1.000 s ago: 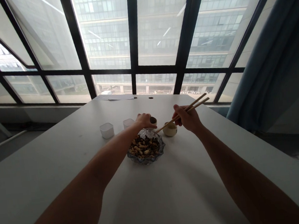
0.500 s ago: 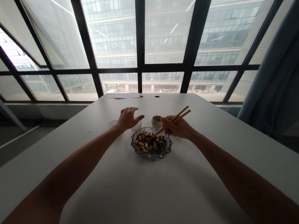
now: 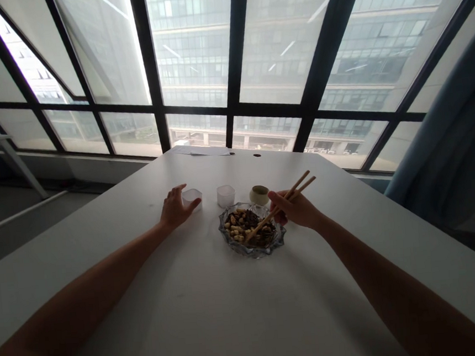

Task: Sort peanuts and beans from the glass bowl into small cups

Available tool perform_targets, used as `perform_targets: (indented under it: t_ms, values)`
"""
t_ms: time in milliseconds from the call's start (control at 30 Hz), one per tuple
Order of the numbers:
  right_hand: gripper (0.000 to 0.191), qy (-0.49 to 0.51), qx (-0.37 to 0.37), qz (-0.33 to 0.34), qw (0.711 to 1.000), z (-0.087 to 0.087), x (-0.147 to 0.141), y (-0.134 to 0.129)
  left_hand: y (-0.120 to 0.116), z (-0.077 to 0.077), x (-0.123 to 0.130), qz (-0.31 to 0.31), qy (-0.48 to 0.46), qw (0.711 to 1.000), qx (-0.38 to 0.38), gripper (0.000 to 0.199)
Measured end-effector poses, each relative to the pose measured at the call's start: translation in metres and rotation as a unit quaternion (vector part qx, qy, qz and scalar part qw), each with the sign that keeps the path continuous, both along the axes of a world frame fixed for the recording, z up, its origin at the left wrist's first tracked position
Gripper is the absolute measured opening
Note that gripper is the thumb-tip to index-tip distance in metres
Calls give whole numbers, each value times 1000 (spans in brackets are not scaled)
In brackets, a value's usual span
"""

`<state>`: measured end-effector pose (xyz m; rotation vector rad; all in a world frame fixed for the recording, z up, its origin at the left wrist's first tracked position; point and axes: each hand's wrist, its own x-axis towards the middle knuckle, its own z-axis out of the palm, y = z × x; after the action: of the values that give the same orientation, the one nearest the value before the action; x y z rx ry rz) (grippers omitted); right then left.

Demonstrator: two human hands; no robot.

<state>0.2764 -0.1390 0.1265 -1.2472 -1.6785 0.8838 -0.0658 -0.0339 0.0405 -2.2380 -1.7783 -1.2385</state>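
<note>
On the left of the white table (image 3: 177, 299), the person's left hand (image 3: 174, 210) stands spread, thumb and fingers wide apart about a small translucent cup (image 3: 195, 195); I can't tell whether they touch it. A second translucent cup (image 3: 226, 196) sits upright just beside, further right. Next comes the scalloped glass bowl (image 3: 254, 252), nearer the person, holding pale peanuts (image 3: 237, 230) mixed with dark seeds (image 3: 249, 219). Behind it is a round cream pot (image 3: 257, 199), mouth up. The right hand (image 3: 301, 210) grips a pair of wooden chopsticks (image 3: 291, 192), tips down among the nuts in the bowl. Far right hangs a blue curtain (image 3: 445, 132).
</note>
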Motion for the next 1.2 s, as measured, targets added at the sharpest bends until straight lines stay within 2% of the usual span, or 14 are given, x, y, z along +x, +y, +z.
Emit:
perform_targets:
  t_ms: [167,400,500,767,1200]
  values:
    - [67,16,61,-64,996,-3,-1,4,4,-6,0,-4,-57,997,-42,80]
    - [67,65,166,-139,974,10,10,2,-1,1,0,21,-51,991,-123,88]
    - [66,53,161,-120,978,11,10,0,-2,3,0,22,-40,990,-130,84]
    - [57,-44,121,-3,992,1,6,-1,-4,5,1,13,-36,991,-131,82]
    - [61,17,128,-67,989,2,7,1,-1,2,0,1,-39,992,-121,81]
